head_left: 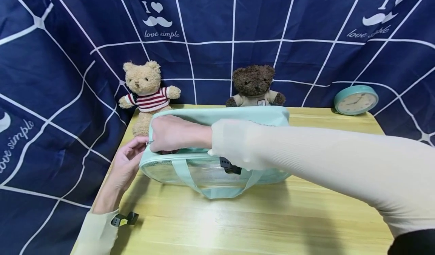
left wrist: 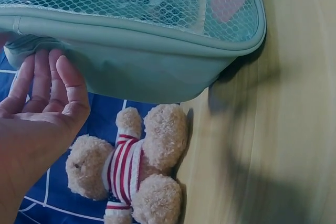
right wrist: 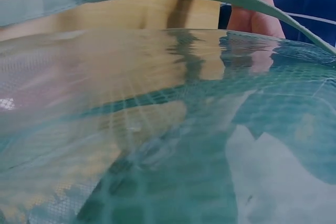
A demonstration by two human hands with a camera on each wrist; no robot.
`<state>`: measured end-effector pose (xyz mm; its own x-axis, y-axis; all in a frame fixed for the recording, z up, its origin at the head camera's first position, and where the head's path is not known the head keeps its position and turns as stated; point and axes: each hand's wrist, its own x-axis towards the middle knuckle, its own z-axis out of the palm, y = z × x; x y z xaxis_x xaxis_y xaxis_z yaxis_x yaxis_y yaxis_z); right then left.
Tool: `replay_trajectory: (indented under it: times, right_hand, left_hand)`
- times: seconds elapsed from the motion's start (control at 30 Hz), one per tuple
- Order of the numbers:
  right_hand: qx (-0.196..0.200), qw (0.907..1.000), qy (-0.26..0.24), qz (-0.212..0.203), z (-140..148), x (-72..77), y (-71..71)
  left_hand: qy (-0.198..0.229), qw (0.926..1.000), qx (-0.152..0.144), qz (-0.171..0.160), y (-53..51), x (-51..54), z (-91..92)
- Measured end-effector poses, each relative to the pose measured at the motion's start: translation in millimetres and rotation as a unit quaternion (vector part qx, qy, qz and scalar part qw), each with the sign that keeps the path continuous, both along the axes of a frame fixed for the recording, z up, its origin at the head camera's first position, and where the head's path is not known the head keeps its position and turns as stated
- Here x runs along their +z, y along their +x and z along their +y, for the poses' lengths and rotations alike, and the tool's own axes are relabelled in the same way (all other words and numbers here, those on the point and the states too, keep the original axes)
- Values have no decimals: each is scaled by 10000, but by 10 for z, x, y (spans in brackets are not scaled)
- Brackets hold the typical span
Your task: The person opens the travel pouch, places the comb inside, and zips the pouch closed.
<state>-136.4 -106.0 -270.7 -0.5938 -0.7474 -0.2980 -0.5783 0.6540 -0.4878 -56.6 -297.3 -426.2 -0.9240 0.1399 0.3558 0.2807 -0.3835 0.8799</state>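
Note:
A mint-green bag [head_left: 217,192] with clear and mesh panels lies on the table, its top unzipped. At its left end my left hand [head_left: 124,162] grips the edge by the zipper end; in the left wrist view the fingertips of the hand [left wrist: 44,93] meet a fold of the bag [left wrist: 142,66]. My right hand [head_left: 175,134] reaches into the opening at the left end, knuckles up, its fingers hidden inside. Through the bag's clear side [right wrist: 157,93], the right wrist view shows blurred shapes; what the right hand touches cannot be seen.
Behind the bag's left end sits a tan bear [head_left: 146,85] in a striped top. A dark brown bear [head_left: 253,81] sits behind the middle. A round green clock [head_left: 356,100] stands at the back right. Blue patterned cloth [head_left: 210,20] surrounds the wooden table [head_left: 204,228].

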Motion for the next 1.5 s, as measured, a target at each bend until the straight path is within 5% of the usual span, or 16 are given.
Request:
replay_trajectory:
  times: [0.3,0.63,0.97,1.2,1.5]
  right_hand:
    - [218,9991,-16,358,22,-63,-4]
    - [458,9978,-14,477,1,-106,14]
    - [551,9977,45,392,21,-27,31]
    - [1045,9917,26,754,49,71,67]
    - [572,9947,-830,-210,207,162,27]
  left_hand:
    - [-622,9975,319,62,17,9,15]
    - [-632,9973,381,8,67,-3,-12]
    - [-888,9954,355,-27,66,34,-34]
    - [-929,9950,378,11,65,46,-43]
    - [-1109,9924,518,-124,44,113,-26]
